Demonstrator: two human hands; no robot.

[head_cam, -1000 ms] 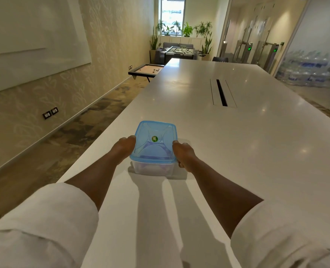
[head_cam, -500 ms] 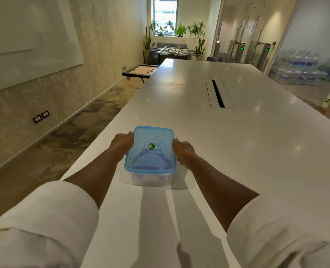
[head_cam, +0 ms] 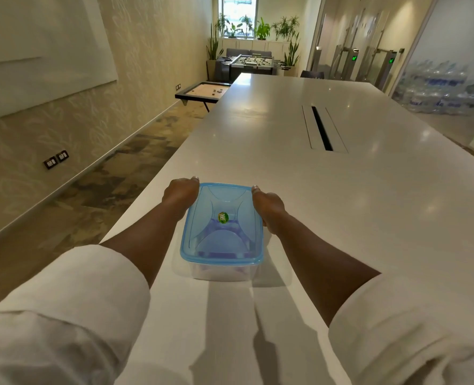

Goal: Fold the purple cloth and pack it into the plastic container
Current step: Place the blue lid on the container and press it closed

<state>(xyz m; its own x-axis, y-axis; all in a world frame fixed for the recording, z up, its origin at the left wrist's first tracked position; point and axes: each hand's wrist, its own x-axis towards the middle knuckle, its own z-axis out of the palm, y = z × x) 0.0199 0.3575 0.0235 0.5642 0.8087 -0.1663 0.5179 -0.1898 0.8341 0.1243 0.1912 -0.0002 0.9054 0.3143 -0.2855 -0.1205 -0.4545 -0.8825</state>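
We clench left hand (head_cam: 181, 193) and right hand (head_cam: 266, 204) on plastic container (head_cam: 221, 269) sides, long axis pointing away, both grips equally near.

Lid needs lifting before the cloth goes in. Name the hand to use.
Either, marginally the right hand: both hands grip the container's sides symmetrically, left hand opposite, blue lid closed.

Only readable thing is the little round green sticker (head_cam: 223, 217) in the middle of the blue lid (head_cam: 221, 226). Looks like a white "M" on it, rest is too small to make out.
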